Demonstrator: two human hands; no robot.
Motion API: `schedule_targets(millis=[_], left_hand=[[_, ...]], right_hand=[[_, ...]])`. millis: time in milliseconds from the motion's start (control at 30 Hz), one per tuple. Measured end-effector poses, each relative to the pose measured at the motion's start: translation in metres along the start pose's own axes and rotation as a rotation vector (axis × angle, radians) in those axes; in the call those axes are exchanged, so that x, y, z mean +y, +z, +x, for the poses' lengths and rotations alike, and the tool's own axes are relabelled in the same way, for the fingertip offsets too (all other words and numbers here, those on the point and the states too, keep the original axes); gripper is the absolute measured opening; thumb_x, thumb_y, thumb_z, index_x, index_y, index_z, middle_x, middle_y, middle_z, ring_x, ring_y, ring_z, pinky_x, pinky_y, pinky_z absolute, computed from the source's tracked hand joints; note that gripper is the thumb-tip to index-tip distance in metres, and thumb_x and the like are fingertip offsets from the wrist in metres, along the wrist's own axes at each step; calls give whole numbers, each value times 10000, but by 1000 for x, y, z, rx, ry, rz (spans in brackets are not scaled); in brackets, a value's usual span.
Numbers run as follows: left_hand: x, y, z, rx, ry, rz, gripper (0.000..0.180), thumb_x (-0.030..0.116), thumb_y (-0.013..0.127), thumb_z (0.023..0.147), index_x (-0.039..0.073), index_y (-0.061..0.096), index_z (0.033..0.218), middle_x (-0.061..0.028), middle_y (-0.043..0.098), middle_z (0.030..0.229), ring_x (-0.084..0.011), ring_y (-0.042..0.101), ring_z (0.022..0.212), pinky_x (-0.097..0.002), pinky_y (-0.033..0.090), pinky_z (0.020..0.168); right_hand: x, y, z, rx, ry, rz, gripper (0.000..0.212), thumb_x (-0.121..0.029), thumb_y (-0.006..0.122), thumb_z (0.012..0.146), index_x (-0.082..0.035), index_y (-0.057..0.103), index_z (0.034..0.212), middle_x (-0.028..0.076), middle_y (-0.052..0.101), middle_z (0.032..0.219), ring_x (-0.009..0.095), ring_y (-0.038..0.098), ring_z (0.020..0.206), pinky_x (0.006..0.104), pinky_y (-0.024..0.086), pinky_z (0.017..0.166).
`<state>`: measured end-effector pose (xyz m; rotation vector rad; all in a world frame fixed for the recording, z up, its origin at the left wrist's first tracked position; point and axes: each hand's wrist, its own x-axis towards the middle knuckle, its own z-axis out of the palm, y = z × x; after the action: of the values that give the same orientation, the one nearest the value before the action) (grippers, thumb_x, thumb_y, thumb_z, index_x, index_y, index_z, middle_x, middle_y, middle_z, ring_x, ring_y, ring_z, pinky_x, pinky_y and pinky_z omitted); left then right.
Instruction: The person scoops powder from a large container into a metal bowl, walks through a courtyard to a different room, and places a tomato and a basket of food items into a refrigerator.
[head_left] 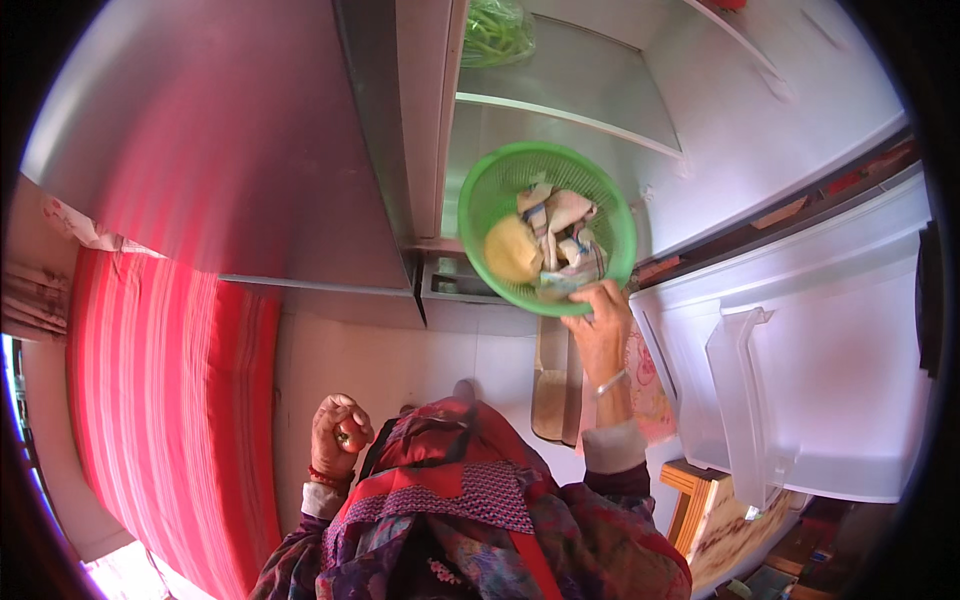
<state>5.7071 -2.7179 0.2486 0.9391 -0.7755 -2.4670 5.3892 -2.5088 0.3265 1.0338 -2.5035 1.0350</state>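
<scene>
My right hand (pixel 602 325) grips the near rim of a green plastic colander (pixel 478 262), holding it tilted in front of the open fridge (pixel 550 125). In the colander lie a pale yellow rounded thing (pixel 511 250) and a crumpled, striped, light-coloured bundle (pixel 565 215), cloth or wrapping; I cannot tell which. Low at my left side, my left hand (pixel 335 440) is closed around a small round red tomato (pixel 350 434), its stem end showing between the fingers. On a fridge shelf, beyond the colander, sits a clear bag of long green vegetables (pixel 497 32).
At the left, a fridge door (pixel 250 130) stands swung out. A white door with a clear bin (pixel 740 380) is open at the right. Red striped fabric (pixel 170 400) covers furniture at the left. A wooden stool-like piece (pixel 700 500) stands near my right side.
</scene>
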Motion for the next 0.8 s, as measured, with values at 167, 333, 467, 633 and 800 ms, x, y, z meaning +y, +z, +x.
schedule_targets(millis=[167,333,467,633,800], left_hand=[[0,10,0,-27,23,46,144,145,470,842,28,529,901,-98,573,677,-206,542,550,-311,472,493],[-2,10,-7,-19,81,117,146,143,465,848,22,529,899,-97,576,673,-205,546,546,-304,474,488],[-11,3,-4,43,73,28,142,139,463,849,22,528,897,-99,573,673,-208,546,548,-307,477,488],[-10,3,-2,62,76,-15,134,135,473,844,28,526,905,-98,571,680,-211,547,562,-314,479,495],[-13,-6,-4,85,74,-33,141,145,491,836,30,521,914,-100,571,687,-210,547,577,-319,480,506]], right_hand=[[15,15,41,25,-11,-53,383,-35,715,600,-70,585,959,163,558,1073,370,525,988,425,440,834],[1,-21,60,113,-15,-109,428,-54,661,686,-62,556,1101,257,474,1228,401,468,1146,418,406,941],[-3,-21,103,41,87,-98,308,-146,623,778,-38,573,1062,206,589,1070,381,553,1005,428,437,851],[19,12,148,-311,233,-274,363,-228,638,748,-39,575,1051,191,622,1005,376,575,980,451,451,825],[45,39,146,-506,112,-501,346,-153,612,753,-51,559,1080,198,628,983,379,579,973,456,460,828]])
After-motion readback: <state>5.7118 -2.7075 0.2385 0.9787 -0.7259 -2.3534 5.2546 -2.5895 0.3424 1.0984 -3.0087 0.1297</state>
